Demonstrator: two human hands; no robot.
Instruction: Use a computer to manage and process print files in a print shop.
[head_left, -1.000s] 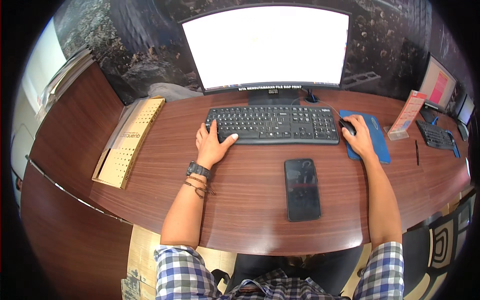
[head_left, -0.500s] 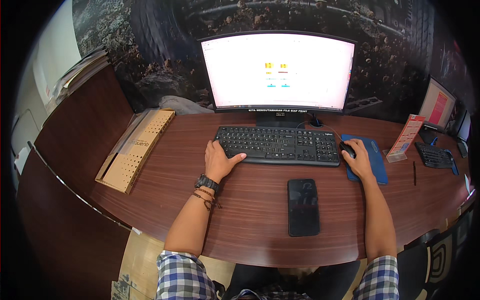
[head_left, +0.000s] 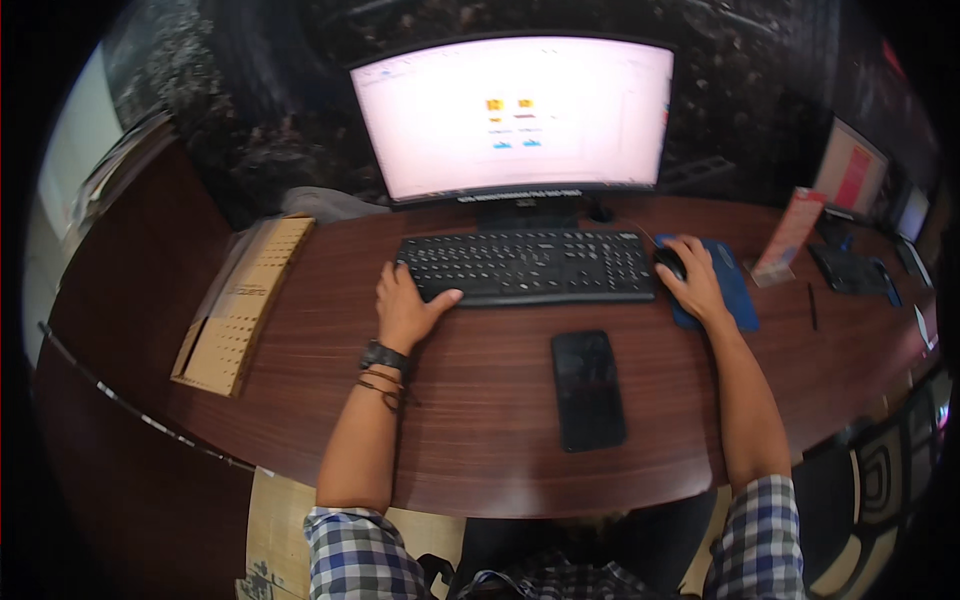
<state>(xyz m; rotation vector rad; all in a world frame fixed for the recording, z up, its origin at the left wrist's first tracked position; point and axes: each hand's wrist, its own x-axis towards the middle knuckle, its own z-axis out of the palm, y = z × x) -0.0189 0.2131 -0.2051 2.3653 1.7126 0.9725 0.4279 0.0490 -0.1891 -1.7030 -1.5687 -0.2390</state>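
Observation:
My left hand rests at the left end of a black keyboard, its thumb stretched along the front edge and its fingers spread at the side. A dark watch and bead bracelets circle that wrist. My right hand lies curved over a black mouse on a blue mouse pad. Behind the keyboard stands a lit curved monitor with small yellow and blue shapes on a white screen. A black phone lies flat on the desk between my forearms.
At the left lies a long flat cardboard box beside a dark partition topped with papers. To the right are a red-and-white stand card, a pen, a second keyboard and another monitor. The wooden desk curves in front.
The whole view has shifted, so the desk things appear farther left and higher, somewhat blurred. Both hands keep their places, the left at the keyboard and the right on the mouse.

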